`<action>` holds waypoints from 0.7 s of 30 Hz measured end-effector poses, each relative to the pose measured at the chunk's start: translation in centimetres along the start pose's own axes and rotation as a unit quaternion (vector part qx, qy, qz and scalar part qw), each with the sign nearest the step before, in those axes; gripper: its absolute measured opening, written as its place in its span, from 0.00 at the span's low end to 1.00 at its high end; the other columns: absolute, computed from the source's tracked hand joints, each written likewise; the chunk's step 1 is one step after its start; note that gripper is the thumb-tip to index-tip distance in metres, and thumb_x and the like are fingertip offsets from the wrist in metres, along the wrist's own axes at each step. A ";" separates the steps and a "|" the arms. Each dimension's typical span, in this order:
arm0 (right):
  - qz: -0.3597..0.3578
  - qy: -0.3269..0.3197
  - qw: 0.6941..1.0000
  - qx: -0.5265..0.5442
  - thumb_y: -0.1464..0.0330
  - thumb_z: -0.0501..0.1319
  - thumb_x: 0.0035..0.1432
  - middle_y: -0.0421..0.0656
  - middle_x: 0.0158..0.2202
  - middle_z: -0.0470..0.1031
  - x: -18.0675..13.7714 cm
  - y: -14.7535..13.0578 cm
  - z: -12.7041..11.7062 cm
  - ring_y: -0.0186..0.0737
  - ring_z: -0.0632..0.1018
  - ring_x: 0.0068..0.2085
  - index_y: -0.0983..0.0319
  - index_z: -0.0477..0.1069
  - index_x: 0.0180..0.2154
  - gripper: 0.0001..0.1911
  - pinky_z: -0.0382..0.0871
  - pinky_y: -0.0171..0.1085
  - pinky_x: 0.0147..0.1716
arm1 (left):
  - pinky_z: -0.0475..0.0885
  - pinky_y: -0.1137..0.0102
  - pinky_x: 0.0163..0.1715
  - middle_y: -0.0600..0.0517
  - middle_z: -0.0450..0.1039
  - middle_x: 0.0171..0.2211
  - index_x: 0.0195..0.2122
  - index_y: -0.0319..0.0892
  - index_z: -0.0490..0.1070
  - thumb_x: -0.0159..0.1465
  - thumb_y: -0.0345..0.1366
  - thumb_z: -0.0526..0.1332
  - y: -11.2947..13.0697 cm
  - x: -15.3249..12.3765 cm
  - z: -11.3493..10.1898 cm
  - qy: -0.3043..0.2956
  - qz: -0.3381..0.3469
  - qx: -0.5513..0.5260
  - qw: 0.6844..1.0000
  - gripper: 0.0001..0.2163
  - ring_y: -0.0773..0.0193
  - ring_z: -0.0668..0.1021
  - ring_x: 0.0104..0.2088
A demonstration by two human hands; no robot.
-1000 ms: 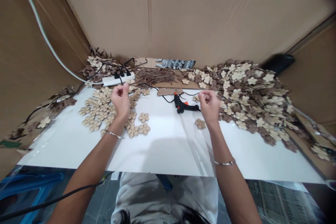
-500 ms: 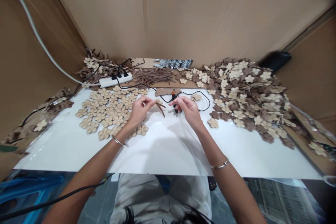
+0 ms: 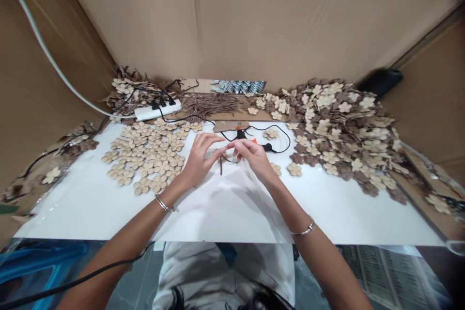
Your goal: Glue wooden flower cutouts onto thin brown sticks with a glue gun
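Above the middle of the counter (image 3: 203,218), a few thin brown strips (image 3: 221,167) are hanging at my fingertips. My left hand (image 3: 199,161) seems to be pinching them narrowly between thumb and fingers, and my right hand (image 3: 254,155) is meeting it tip to tip, its fingers curling close; whether it is gripping a strip too, I cannot tell. I am probably holding the strips by their ends because they look thin and bendy, and keeping both hands near so that neither has to stretch.

Just beyond my right hand, a black glue gun (image 3: 268,147) with orange parts is lying on its side, seemingly there for easy reach, its black cord (image 3: 289,138) looping around one flower. Flat tan flowers (image 3: 159,164) are spreading out to my left, mostly face up, perhaps so that single ones are easy to pick. Behind, a bundle of brown stems (image 3: 210,105) is resting near a white power strip (image 3: 145,113), and on my right a large heap of flowers (image 3: 341,126) is piling up, tan mixed with brown.

Under everything, the white surface is shining a little. Cardboard walls (image 3: 247,19) are enclosing the counter, and a blue stool (image 3: 72,252) is standing below on my left.
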State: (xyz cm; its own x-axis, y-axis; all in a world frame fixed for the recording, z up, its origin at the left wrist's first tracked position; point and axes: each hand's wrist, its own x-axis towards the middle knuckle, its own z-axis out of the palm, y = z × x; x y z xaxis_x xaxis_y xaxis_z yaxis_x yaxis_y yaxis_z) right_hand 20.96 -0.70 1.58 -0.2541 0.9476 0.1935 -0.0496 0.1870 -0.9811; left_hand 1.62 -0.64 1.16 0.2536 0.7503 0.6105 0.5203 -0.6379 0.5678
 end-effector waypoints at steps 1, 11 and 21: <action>0.003 -0.003 1.000 -0.002 0.54 0.60 0.60 0.43 0.37 0.77 -0.1 0.1 0.2 0.35 0.72 0.33 0.60 0.77 0.38 0.17 0.66 0.34 0.31 | 0.66 0.62 0.51 0.47 0.73 0.44 0.47 0.46 0.73 0.67 0.41 0.59 0.3 0.0 0.1 -0.001 0.006 -0.013 1.000 0.10 0.58 0.72 0.48; 0.014 -0.018 1.000 -0.016 0.54 0.61 0.59 0.39 0.30 0.71 -0.4 0.4 1.1 0.34 0.70 0.32 0.61 0.73 0.34 0.16 0.65 0.34 0.31 | 0.67 0.62 0.47 0.49 0.74 0.38 0.38 0.45 0.75 0.66 0.37 0.60 0.6 -0.2 0.2 0.014 0.029 -0.040 0.999 0.05 0.60 0.73 0.43; 0.009 0.002 0.999 -0.036 0.56 0.62 0.58 0.41 0.35 0.74 -0.6 0.6 1.6 0.35 0.73 0.35 0.61 0.71 0.37 0.14 0.65 0.33 0.31 | 0.65 0.63 0.48 0.50 0.73 0.37 0.36 0.44 0.71 0.64 0.34 0.61 0.5 -0.3 0.0 0.025 0.033 -0.008 0.999 0.01 0.60 0.72 0.42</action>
State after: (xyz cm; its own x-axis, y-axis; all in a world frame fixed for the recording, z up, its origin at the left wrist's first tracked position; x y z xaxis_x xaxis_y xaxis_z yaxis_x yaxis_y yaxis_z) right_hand 19.48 -1.54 0.84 -0.2498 0.9523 0.1755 0.0252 0.1876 -0.9819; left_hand 1.82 -1.19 1.32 0.2455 0.6973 0.6734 0.4904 -0.6886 0.5342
